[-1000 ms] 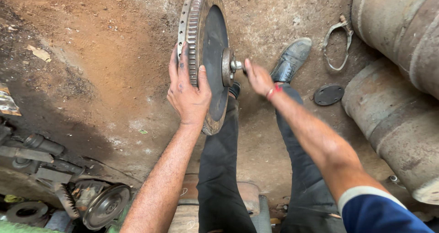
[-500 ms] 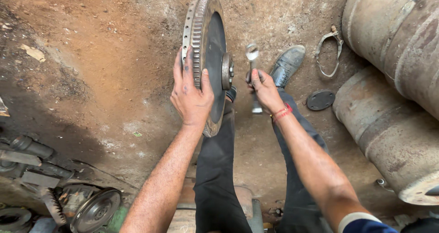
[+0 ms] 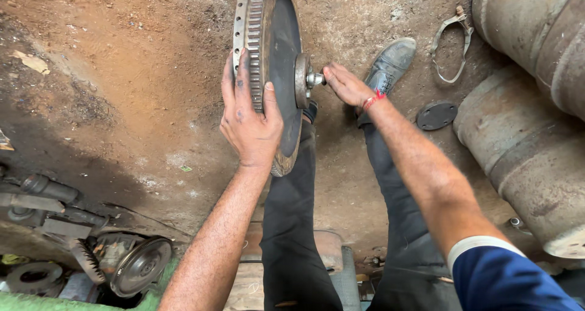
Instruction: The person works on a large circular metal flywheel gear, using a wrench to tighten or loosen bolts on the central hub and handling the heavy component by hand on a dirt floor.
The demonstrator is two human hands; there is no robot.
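A large round flywheel with a toothed rim stands upright on edge on the dirt floor, between my legs. My left hand lies over its near rim, fingers across the teeth, holding it up. My right hand is closed on a shiny metal wrench, whose end sits against the hub at the middle of the flywheel's right face. The rest of the wrench is hidden in my palm.
My black-trousered legs and a grey shoe stretch out ahead. A bent metal clamp band and a dark round plate lie at the right, beside two rusty cylinders. Greasy machine parts and a pulley sit at the lower left.
My right hand had lifted the wrench clear of the flywheel; now it has brought it back onto the hub. My left hand has stayed on the rim. The view has come closer.
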